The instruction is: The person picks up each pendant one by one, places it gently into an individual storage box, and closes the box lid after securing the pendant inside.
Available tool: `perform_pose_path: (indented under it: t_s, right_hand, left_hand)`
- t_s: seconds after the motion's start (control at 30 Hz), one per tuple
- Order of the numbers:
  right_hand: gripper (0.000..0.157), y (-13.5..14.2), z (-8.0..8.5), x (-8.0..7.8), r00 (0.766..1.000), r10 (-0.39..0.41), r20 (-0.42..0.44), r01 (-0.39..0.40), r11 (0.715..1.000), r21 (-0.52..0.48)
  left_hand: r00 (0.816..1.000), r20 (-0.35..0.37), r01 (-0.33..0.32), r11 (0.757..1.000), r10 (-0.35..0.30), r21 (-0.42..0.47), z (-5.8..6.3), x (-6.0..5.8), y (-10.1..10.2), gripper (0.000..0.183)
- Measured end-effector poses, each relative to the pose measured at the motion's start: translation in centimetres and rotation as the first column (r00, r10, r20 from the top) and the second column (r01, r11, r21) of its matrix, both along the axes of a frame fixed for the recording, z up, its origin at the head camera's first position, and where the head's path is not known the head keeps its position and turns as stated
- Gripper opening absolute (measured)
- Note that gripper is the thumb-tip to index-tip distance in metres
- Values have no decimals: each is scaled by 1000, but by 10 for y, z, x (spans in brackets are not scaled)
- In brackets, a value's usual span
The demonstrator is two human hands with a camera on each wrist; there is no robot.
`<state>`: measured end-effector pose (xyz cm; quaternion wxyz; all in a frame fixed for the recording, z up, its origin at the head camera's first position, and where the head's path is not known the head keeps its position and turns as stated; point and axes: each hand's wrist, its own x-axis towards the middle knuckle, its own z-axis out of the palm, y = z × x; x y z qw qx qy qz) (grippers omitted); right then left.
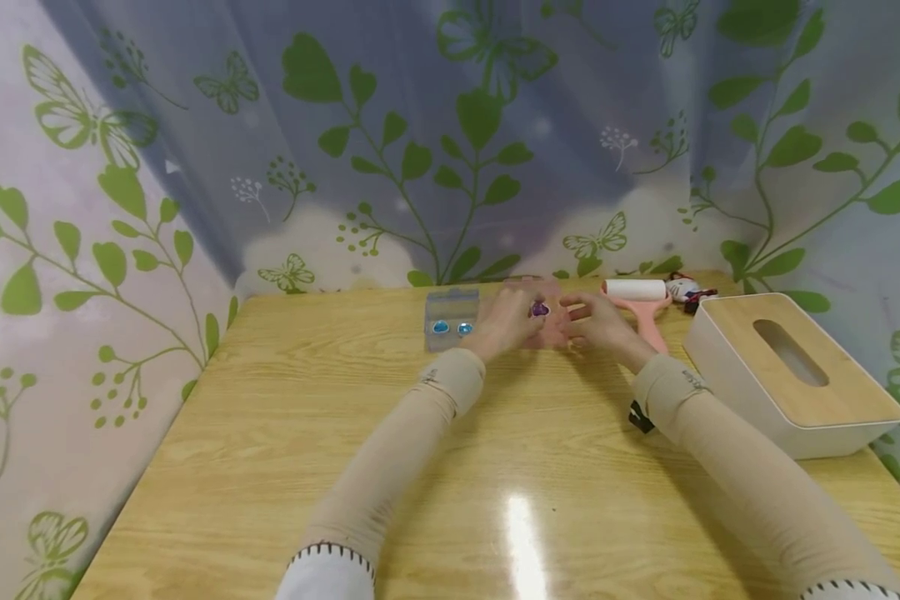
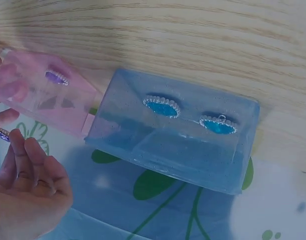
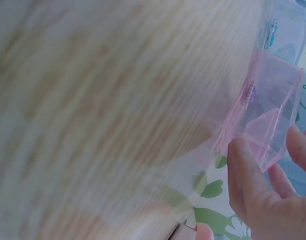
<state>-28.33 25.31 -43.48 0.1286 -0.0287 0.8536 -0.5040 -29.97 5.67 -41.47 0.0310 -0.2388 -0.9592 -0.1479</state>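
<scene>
My left hand (image 1: pixel 508 321) pinches a purple gem ornament (image 2: pixel 3 134) with a beaded silver rim at its fingertips, above a clear pink plastic box (image 2: pixel 48 95). Inside that box lies a second purple gem ornament (image 2: pixel 57 77). At the pink box's right end, my right hand (image 3: pixel 272 195) holds it, thumb and fingers on different sides of the end. Left of it stands a clear blue plastic box (image 1: pixel 452 307). Two blue gem ornaments lie in it, one on the left (image 2: pixel 161 107) and one on the right (image 2: pixel 218 125).
A pink-handled lint roller (image 1: pixel 636 290) lies right of my right hand, beside a small doll-like trinket (image 1: pixel 684 289). A white tissue box (image 1: pixel 802 367) with a wooden lid stands at the right. Some small black thing (image 1: pixel 641 417) sits under my right wrist. A patterned curtain (image 1: pixel 390 125) hangs behind the table.
</scene>
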Motion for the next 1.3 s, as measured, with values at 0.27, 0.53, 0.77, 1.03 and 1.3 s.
perform_pose_path:
  t_s: [0.27,0.53,0.77,1.03,1.3]
  right_hand:
    - [58,0,-3,-1,1000,3,-9,-3,1000,-2]
    - [58,2,-4,-1,1000,1,-22,-1,1000,-9]
    - [58,3,-4,0,1000,-11,-9,11,999,-45]
    - [60,2,-3,0,1000,-14,-1,14,999,-41]
    - [59,1,-2,1,1000,-10,6,11,999,-49]
  left_hand:
    - [1000,5,-22,1000,22,0,-5,-7,6,39]
    - [999,38,-26,1000,26,14,-6,-16,11,33]
    - [997,72,12,1000,-12,-3,-9,-18,15,31]
    - [996,91,15,1000,-15,3,-12,-22,18,30]
    - [996,90,9,1000,-10,6,-14,-27,21,28]
